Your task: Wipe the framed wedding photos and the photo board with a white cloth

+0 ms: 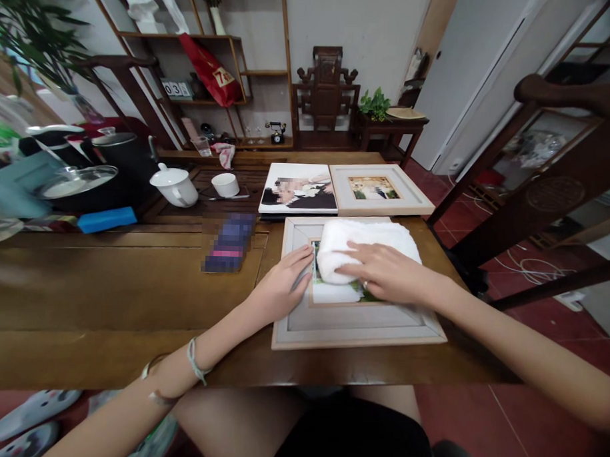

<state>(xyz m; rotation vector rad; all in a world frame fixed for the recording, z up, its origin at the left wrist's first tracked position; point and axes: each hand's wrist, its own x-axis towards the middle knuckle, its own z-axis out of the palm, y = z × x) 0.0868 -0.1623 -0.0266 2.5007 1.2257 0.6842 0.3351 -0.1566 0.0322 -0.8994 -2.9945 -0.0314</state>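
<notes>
A framed picture [301, 328] with a wide pale border lies flat on the table in front of me. My left hand [285, 281] rests on its left border, fingers stretched out, with the fingertips by the inner edge. On the glass sits a folded white towel [369, 237], covering much of the picture inside. My right hand [383, 270] is over the towel's lower part, its fingers pressing into the cloth; a ring shows on one finger. Beyond this frame lie a photo panel [316, 203] at left and a second pale picture frame [411, 195] at right.
On the wooden table [107, 295], a blurred dark-blue item [229, 242] lies left of the frame. Farther left are a white lidded bowl [175, 185], a white cup [225, 184], a blue block [108, 219] and a glass-lidded pot [79, 184]. A wooden chair [552, 164] stands at right.
</notes>
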